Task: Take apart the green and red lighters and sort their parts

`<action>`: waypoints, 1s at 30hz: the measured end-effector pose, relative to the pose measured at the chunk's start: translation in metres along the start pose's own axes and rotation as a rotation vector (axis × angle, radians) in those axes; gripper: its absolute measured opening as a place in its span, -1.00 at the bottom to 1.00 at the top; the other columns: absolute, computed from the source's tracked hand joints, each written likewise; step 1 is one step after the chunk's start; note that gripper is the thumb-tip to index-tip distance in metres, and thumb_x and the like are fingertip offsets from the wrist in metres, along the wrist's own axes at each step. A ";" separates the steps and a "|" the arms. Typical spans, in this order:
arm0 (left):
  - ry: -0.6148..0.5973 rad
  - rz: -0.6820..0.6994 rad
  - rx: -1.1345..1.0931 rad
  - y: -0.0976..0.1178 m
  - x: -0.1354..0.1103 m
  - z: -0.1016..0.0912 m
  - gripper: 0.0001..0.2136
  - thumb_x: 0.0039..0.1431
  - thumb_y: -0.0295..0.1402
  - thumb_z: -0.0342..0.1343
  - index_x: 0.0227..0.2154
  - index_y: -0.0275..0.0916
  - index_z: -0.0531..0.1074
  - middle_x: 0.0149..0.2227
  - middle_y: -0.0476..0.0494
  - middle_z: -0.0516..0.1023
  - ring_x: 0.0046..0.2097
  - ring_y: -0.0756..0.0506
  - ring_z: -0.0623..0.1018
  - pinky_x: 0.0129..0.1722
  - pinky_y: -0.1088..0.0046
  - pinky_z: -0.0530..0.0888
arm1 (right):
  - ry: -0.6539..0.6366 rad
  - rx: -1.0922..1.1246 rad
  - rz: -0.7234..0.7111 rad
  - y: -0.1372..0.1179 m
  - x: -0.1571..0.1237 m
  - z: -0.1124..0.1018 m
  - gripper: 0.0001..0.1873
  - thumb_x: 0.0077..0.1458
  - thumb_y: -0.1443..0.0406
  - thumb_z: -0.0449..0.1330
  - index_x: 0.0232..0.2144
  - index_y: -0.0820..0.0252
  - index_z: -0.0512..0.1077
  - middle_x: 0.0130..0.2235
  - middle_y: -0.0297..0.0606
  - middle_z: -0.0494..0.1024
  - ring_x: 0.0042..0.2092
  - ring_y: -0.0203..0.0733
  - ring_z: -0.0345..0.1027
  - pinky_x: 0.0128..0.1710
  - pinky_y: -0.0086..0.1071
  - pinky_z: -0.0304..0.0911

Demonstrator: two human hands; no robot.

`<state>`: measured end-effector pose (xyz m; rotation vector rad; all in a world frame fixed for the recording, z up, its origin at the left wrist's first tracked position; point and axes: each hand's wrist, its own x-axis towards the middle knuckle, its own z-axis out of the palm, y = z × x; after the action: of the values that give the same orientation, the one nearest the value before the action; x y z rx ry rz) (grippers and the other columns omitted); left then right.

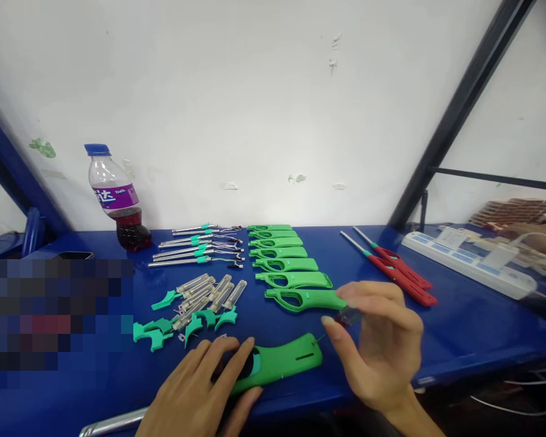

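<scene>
Near the table's front edge, a green lighter with a long metal tube lies flat. My left hand is closed over its trigger end, pressing it to the table and hiding part of the handle. My right hand pinches a small screwdriver with a clear and red handle. Its thin shaft slants down to the right end of the green handle. Just behind lies a column of several green handle shells, the nearest one partly covered by my right fingers.
Left of the shells are clear fuel tanks, teal triggers and metal tubes with wires. Two red lighters and a white power strip lie right. A drink bottle stands back left; another person's hand shows far right.
</scene>
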<state>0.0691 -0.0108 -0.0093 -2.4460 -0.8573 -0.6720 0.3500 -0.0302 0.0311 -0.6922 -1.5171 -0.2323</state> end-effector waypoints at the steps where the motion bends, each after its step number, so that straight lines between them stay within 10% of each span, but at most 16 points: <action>1: -0.001 0.003 0.003 0.000 -0.001 0.000 -0.56 0.62 -0.08 -0.09 0.35 -0.11 0.43 0.13 -0.12 0.68 0.05 -0.20 0.74 -0.01 0.21 0.73 | 0.013 -0.021 -0.021 0.000 0.001 0.000 -0.30 0.11 0.65 0.36 0.21 0.06 0.44 -0.09 -0.28 0.52 -0.06 -0.12 0.44 -0.14 -0.24 0.46; 30: 0.014 0.002 -0.004 -0.001 0.002 0.000 -0.57 0.61 -0.09 -0.09 0.33 -0.13 0.44 0.11 -0.13 0.69 0.03 -0.22 0.74 -0.04 0.18 0.74 | -0.082 -0.001 -0.016 0.000 -0.002 -0.001 -0.30 0.19 0.65 0.25 0.30 0.10 0.41 0.11 -0.14 0.57 0.10 -0.05 0.51 0.02 -0.13 0.55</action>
<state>0.0700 -0.0092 -0.0084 -2.4425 -0.8495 -0.6895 0.3511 -0.0310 0.0295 -0.6979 -1.6017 -0.2190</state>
